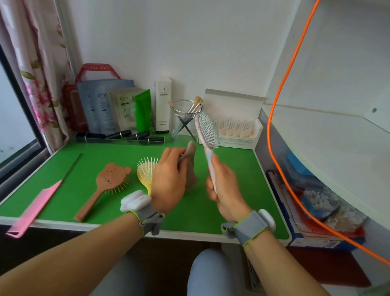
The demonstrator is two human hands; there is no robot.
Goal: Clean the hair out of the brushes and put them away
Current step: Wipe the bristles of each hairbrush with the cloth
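Pink-and-blue paddle brush [208, 131] up in the right hand [223, 187], fist closed round the handle, head tilted up and far-left with bristles facing right, long axis running from the grip toward the glass cup of makeup brushes [187, 111]. Left hand [169, 176] just beside it to the left, fingers pinched on a beige cloth [191, 168], so probably the closer one for picking at the bristles. Yellow brush [145, 170] and brown bear-eared brush [106, 183] lying on the green table [114, 211], further left, pink tail comb [38, 203] at the near-left edge.
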